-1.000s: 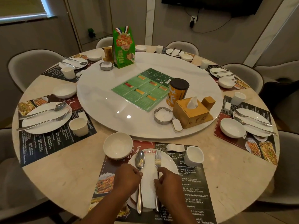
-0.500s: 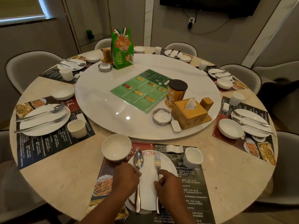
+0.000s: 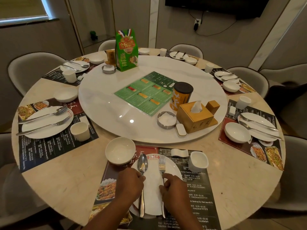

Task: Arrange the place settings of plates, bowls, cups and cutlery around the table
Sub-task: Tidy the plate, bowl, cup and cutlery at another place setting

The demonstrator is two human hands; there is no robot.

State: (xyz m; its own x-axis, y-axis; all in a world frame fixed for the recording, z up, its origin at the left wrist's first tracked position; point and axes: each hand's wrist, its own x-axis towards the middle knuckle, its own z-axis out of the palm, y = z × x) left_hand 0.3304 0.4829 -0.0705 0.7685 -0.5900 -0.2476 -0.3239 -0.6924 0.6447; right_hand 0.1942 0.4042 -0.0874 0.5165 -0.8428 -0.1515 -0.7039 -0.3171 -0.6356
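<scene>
The near white plate (image 3: 153, 188) lies on a dark printed placemat (image 3: 199, 193) at the table's front edge. A spoon (image 3: 142, 163) and a fork (image 3: 162, 163) lie side by side on it, heads pointing away from me. My left hand (image 3: 131, 185) grips the spoon's handle and my right hand (image 3: 172, 186) pinches the fork's handle. A white bowl (image 3: 120, 150) stands at the plate's upper left, a white cup (image 3: 198, 161) at its upper right, and a small white rest (image 3: 179, 152) lies between them.
Other place settings with a plate, cutlery, bowl and cup ring the round table (image 3: 66, 180). The white turntable (image 3: 108, 105) carries a green menu (image 3: 146, 93), a green bag (image 3: 127, 50), an orange canister (image 3: 181, 95), a wooden tissue box (image 3: 196, 118) and ashtrays. Grey chairs surround the table.
Both hands stay on the spoon and fork handles. The cutlery has hardly shifted; only the view has moved slightly.
</scene>
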